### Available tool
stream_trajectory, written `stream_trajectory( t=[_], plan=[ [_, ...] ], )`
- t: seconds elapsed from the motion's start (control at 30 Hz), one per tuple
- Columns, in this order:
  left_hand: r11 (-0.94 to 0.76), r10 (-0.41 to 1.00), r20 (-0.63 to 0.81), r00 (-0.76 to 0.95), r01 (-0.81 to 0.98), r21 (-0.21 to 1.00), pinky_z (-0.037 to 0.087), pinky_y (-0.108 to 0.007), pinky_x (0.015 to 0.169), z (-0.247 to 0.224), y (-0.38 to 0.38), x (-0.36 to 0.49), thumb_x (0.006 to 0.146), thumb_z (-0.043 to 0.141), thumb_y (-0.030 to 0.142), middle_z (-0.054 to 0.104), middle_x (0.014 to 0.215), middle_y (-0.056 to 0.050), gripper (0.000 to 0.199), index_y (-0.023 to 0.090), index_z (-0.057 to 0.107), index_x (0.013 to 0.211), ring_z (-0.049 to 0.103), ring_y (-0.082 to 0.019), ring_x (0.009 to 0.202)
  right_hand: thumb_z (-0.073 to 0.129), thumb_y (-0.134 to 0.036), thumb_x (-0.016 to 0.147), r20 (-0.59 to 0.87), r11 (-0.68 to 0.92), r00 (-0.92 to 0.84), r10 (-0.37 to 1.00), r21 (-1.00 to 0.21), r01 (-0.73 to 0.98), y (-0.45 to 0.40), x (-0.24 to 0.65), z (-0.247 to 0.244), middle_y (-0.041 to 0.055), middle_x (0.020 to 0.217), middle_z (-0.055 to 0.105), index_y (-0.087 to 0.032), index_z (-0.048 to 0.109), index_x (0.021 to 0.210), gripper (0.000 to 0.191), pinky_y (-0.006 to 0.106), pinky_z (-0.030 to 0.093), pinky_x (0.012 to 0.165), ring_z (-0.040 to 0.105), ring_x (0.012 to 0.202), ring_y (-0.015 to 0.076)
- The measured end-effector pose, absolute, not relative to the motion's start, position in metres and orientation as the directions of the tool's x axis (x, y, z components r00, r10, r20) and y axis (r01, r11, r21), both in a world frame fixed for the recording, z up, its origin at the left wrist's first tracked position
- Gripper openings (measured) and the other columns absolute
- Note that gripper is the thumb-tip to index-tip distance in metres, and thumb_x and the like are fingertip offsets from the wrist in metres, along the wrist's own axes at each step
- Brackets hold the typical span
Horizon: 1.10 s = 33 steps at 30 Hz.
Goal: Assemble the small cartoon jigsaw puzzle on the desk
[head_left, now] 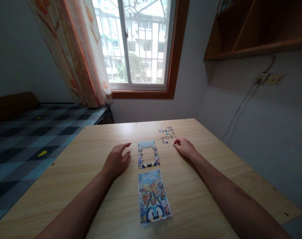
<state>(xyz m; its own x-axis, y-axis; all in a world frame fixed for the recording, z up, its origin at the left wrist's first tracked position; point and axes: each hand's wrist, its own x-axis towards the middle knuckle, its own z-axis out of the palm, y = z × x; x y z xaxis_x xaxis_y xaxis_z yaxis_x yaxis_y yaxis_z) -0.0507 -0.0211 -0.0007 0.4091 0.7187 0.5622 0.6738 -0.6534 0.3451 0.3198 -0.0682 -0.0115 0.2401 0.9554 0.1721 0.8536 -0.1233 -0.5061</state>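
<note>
A partly assembled jigsaw puzzle [141, 156] lies mid-table, its border joined around a bare rectangle of wood. Left of it, my left hand [117, 158] rests on the table with fingers apart and nothing in them. My right hand [183, 146] is to the right of the puzzle, thumb and fingertips pinched on a small puzzle piece [173, 145]. Just beyond that hand, loose puzzle pieces [168, 133] are spread in a loose group. Closer to me lies a colourful picture sheet [153, 196] marked "Bluey", its near edge uneven.
The light wooden table [111, 132] reaches toward a window [146, 49] with a patterned curtain [76, 49]. A bed [41, 132] with a checked cover adjoins the left side. A wooden shelf [260, 49] hangs on the right wall above a socket [262, 78] with a cord.
</note>
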Motion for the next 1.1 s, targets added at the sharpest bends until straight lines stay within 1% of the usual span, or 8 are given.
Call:
stream_trajectory(
  t=[0.1,0.2,0.27,0.4,0.6,0.87,1.03,1.1],
  plan=[
    [-0.753,0.605,0.639,0.475,0.602,0.266,0.054,-0.044,0.095,0.005,-0.031,-0.042,0.091,0.056,0.022,0.073,0.112,-0.01,0.031,0.019,0.068,0.119,0.065,-0.026,0.107,0.067,-0.02,0.08,0.131,-0.054,0.222,0.966,-0.738,0.672,-0.072,0.309,-0.007,0.0051,0.085,0.073,-0.018,0.074,0.086,0.009,0.028,0.045,0.073,0.064,0.079,0.0183],
    [-0.852,0.482,0.663,0.573,0.483,0.202,0.056,-0.041,0.089,0.01,-0.043,-0.03,0.093,0.06,0.023,0.074,0.105,-0.007,0.017,0.021,0.072,0.105,0.066,-0.023,0.1,0.074,-0.024,0.072,0.043,0.007,0.115,0.992,-0.955,0.298,-0.079,0.284,-0.002,0.0052,0.082,0.074,-0.015,0.076,0.084,0.015,0.028,0.046,0.07,0.063,0.075,0.0171],
    [-0.888,0.427,0.667,0.611,0.423,0.181,0.057,-0.039,0.085,0.013,-0.051,-0.021,0.094,0.062,0.023,0.074,0.101,-0.006,0.013,0.021,0.072,0.1,0.066,-0.021,0.095,0.08,-0.03,0.067,-0.045,-0.047,0.033,0.998,-0.996,0.08,-0.086,0.261,0.0,0.0039,0.078,0.073,-0.016,0.078,0.091,0.027,0.026,0.043,0.062,0.058,0.066,0.0137],
    [-0.909,0.369,0.688,0.625,0.396,0.128,0.057,-0.038,0.081,0.015,-0.063,-0.011,0.093,0.066,0.029,0.073,0.099,-0.007,0.015,0.02,0.072,0.103,0.064,-0.021,0.093,0.087,-0.032,0.063,-0.104,-0.118,-0.106,0.989,-0.983,-0.138,-0.104,0.225,0.002,0.0024,0.071,0.069,-0.015,0.079,0.089,0.032,0.023,0.036,0.053,0.053,0.06,0.01],
    [-0.928,0.326,0.674,0.663,0.36,0.096,0.058,-0.038,0.079,0.014,-0.067,-0.006,0.092,0.068,0.034,0.073,0.1,-0.007,0.022,0.019,0.072,0.108,0.064,-0.021,0.092,0.089,-0.032,0.065,-0.149,-0.185,-0.21,0.966,-0.968,-0.167,-0.11,0.214,-0.002,-0.0008,0.064,0.066,-0.015,0.075,0.095,0.037,0.021,0.025,0.042,0.041,0.046,0.0046],
    [-0.938,0.33,0.624,0.709,0.318,0.134,0.056,-0.035,0.081,0.013,-0.066,-0.004,0.096,0.062,0.028,0.074,0.098,-0.005,0.015,0.021,0.074,0.103,0.064,-0.019,0.091,0.09,-0.029,0.063,-0.187,-0.229,-0.225,0.956,-0.957,-0.176,-0.109,0.216,-0.001,0.0011,0.07,0.07,-0.015,0.073,0.098,0.042,0.018,0.026,0.041,0.045,0.046,0.0039],
    [-0.925,0.363,0.605,0.709,0.354,0.141,0.056,-0.035,0.082,0.013,-0.065,-0.006,0.095,0.064,0.031,0.075,0.098,-0.004,0.015,0.021,0.074,0.1,0.064,-0.019,0.091,0.085,-0.035,0.069,-0.173,-0.201,-0.219,0.96,-0.973,-0.112,-0.11,0.215,0.0,-0.0045,0.057,0.061,-0.017,0.073,0.098,0.037,0.019,0.022,0.036,0.039,0.04,0.0043],
    [-0.917,0.379,0.599,0.705,0.372,0.143,0.057,-0.036,0.082,0.013,-0.065,-0.006,0.095,0.063,0.032,0.075,0.098,-0.005,0.016,0.022,0.075,0.099,0.064,-0.019,0.092,0.083,-0.038,0.071,-0.155,-0.177,-0.212,0.965,-0.98,-0.087,-0.109,0.215,-0.003,-0.0053,0.056,0.059,-0.017,0.072,0.099,0.036,0.02,0.022,0.035,0.039,0.038,0.0051]
  ],
)
